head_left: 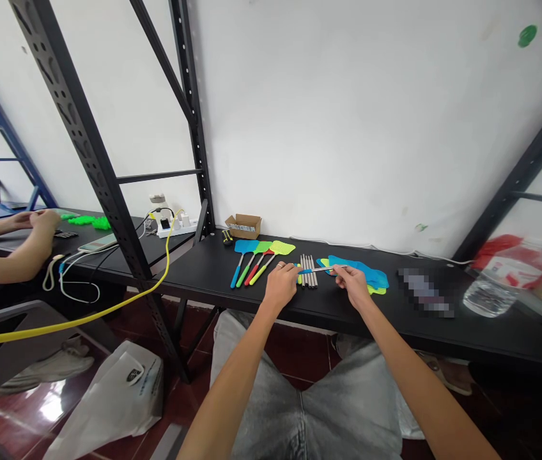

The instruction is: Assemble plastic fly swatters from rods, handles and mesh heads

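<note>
A metal rod with a blue grip (320, 269) runs level between my two hands. My left hand (281, 286) is closed on its blue end. At the other end, my right hand (353, 285) pinches the rod. Several bare metal rods (308, 276) lie side by side on the table just behind and below it. Beside my right hand lies a pile of blue fly swatter heads (364, 271), with yellow-green ones partly hidden beneath. To the left of my left hand, fly swatters (252, 271) with blue, green, red and yellow handles lie in a fanned row.
The black table (194, 271) holds an open cardboard box (245, 225), a tape measure (227, 237), a blurred-out item (425, 292) and a clear plastic bottle (489, 297). A rack post (89, 140) and yellow cable (122, 303) stand left. Another person's hands (41, 220) work beyond.
</note>
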`<state>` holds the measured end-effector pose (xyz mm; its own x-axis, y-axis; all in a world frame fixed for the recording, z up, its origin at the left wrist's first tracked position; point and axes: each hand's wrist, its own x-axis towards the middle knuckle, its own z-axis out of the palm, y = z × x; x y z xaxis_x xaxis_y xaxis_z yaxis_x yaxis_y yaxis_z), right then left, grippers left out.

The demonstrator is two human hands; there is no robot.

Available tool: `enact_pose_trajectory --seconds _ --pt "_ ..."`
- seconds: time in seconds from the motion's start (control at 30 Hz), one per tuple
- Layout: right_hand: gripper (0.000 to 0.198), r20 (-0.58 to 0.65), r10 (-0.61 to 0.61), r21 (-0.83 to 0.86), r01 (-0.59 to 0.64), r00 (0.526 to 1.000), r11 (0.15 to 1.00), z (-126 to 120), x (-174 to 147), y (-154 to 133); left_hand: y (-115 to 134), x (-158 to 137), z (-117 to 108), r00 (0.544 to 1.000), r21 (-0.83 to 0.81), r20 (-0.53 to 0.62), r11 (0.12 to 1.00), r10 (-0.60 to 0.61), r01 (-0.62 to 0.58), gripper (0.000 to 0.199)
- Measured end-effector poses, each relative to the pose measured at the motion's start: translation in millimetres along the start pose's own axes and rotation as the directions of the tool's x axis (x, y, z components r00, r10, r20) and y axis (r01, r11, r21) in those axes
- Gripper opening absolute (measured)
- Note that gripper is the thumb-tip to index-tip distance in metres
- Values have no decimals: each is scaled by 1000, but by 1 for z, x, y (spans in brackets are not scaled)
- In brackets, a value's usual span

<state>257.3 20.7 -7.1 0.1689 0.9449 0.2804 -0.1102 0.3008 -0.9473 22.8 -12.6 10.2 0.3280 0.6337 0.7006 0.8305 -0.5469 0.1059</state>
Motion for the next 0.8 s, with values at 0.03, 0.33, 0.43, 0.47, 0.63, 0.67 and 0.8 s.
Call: enact_pose_trajectory --seconds 0.03,0.33,0.43,0.47,0.63,0.67,0.8 --pt "39 1 1 -1 -1 1000 1000 0 0 0 0 0 0 1000 -1 -1 1000 -1 1 30" --pt "39 0 5 -6 -5 1000 1000 0 -1 -1 -3 -1 7 1000 -6 -27 1000 16 -16 27" --pt "39 6 1 -22 -1 1000 1000 1 -2 -3 -3 -1 8 999 11 -36 1000 30 -29 24" --pt "39 7 -2 -30 2 1000 1000 1 -2 -3 -3 0 9 999 19 -39 999 30 -29 23" --pt "41 28 -11 -68 13 1000 998 1 -2 -2 -3 0 9 999 43 -38 999 23 -21 20" --pt "42 33 -13 -75 16 999 997 2 -2 -1 -3 0 9 999 45 -37 999 25 -23 20" --pt "46 29 -25 -92 28 999 995 3 -2 -3 -2 0 8 999 54 -26 998 28 -26 22"
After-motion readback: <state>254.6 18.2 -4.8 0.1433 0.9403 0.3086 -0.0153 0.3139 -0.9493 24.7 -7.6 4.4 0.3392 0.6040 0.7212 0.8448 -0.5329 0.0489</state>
